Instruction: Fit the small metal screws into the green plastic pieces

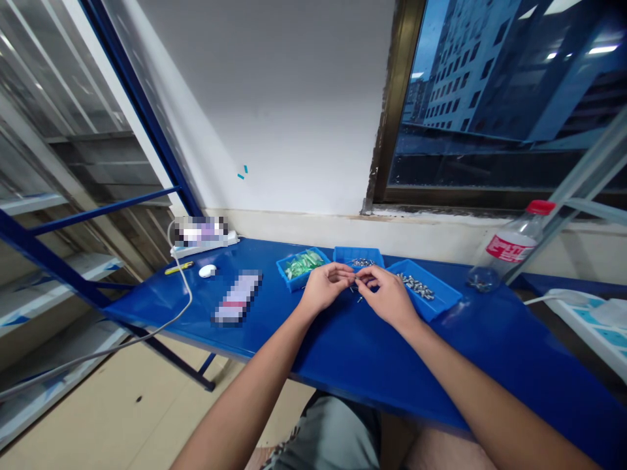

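My left hand and my right hand meet over the blue table, fingertips pinched close together. Whatever small piece lies between them is too small to name. A few small metal parts lie on the table just below the fingers. Behind my left hand is a blue bin of green pieces. A second blue bin, partly hidden by my hands, has small metal parts in it. Beside my right hand sits a larger blue bin with many metal fittings.
On the blue table, a plastic bottle with a red cap stands at the right. To the left lie a blurred-out flat object, a white oval object, a yellow cutter and a power strip with a cable.
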Demonstrator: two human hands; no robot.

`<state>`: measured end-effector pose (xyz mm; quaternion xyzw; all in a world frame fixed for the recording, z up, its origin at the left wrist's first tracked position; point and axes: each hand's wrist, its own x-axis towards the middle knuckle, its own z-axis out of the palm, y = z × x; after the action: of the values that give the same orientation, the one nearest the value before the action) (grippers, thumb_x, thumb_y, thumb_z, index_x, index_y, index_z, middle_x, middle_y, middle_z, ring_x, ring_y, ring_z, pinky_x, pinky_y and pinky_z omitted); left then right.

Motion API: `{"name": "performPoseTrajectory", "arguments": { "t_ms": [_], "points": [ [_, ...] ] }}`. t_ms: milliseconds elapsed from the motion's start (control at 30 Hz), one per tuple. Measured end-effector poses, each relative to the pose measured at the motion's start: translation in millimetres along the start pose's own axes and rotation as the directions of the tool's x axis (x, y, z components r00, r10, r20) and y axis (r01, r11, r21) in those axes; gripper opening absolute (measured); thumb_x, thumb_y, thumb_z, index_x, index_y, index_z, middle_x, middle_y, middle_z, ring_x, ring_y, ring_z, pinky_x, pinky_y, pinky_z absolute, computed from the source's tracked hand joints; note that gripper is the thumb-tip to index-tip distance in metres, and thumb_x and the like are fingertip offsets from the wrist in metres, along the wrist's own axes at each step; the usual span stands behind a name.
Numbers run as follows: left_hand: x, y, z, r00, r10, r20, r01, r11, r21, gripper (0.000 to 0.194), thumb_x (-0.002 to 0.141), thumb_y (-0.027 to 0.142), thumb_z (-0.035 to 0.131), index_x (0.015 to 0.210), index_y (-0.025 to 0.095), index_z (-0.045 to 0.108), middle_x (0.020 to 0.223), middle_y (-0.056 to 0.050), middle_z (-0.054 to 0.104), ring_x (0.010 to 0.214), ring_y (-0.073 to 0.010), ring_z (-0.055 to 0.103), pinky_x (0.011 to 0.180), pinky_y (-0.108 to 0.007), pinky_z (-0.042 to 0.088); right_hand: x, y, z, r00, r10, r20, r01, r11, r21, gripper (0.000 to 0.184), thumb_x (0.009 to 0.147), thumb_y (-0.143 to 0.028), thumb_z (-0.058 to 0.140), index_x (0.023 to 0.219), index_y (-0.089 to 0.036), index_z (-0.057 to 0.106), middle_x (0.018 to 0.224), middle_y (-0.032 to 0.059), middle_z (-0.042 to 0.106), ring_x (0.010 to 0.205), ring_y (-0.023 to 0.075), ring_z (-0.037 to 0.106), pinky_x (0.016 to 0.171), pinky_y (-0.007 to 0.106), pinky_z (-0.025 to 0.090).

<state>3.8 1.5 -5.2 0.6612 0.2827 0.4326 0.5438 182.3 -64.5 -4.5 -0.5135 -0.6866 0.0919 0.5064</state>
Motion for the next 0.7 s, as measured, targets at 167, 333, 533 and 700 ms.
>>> {"name": "performPoseTrajectory", "arguments": {
  "t_ms": [167, 333, 533, 700],
  "points": [
    [-2, 5, 4.0, 0.998, 0.048, -0.03, -0.045, 0.995, 0.092, 0.03, 0.089, 0.034, 0.077, 0.11, 0.013, 0.073, 0.104, -0.013, 0.079, 0.095, -0.0225, 0.077, 0.092, -0.036, 0.061, 6, 3, -28, 0.976, -0.212, -0.058, 0.169, 0.895, -0.413, 0.02, 0.098, -0.02, 0.054, 0.108, -0.02, 0.072, 0.104, 0.0109, 0.074, 0.103, 0.0293, 0.064, 0.094, 0.045, 0.053],
    [0, 4, 0.1, 0.989, 0.056, -0.139, -0.042, 0.994, 0.101, 0.029, 0.097, 0.041, 0.065, 0.109, 0.015, 0.071, 0.102, -0.011, 0.08, 0.094, -0.0232, 0.077, 0.081, -0.033, 0.06, 7, 25, -52, 0.98, -0.182, -0.078, 0.08, 0.723, -0.687, 0.026, 0.096, -0.017, 0.057, 0.114, -0.019, 0.075, 0.105, 0.0148, 0.072, 0.106, 0.0359, 0.055, 0.091, 0.053, 0.048],
    [2, 5, -5.0, 0.957, 0.13, -0.26, -0.095, 0.985, 0.145, 0.033, 0.102, 0.042, 0.058, 0.122, 0.017, 0.066, 0.111, -0.011, 0.077, 0.093, -0.0215, 0.075, 0.074, -0.029, 0.058, 5, 27, -40, 0.959, -0.244, 0.146, 0.284, 0.801, -0.526, 0.034, 0.098, -0.013, 0.052, 0.123, -0.021, 0.073, 0.114, 0.0118, 0.072, 0.11, 0.0311, 0.059, 0.099, 0.048, 0.051],
    [4, 1, -6.4, 0.943, 0.174, -0.285, -0.129, 0.977, 0.17, 0.034, 0.104, 0.033, 0.053, 0.134, 0.018, 0.056, 0.116, -0.011, 0.074, 0.092, -0.0189, 0.073, 0.071, -0.027, 0.057, -4, 29, -10, 0.928, -0.194, 0.317, 0.331, 0.821, -0.466, 0.035, 0.1, -0.01, 0.05, 0.126, -0.018, 0.072, 0.123, 0.0113, 0.075, 0.115, 0.0281, 0.065, 0.104, 0.043, 0.052]
  ]
}}
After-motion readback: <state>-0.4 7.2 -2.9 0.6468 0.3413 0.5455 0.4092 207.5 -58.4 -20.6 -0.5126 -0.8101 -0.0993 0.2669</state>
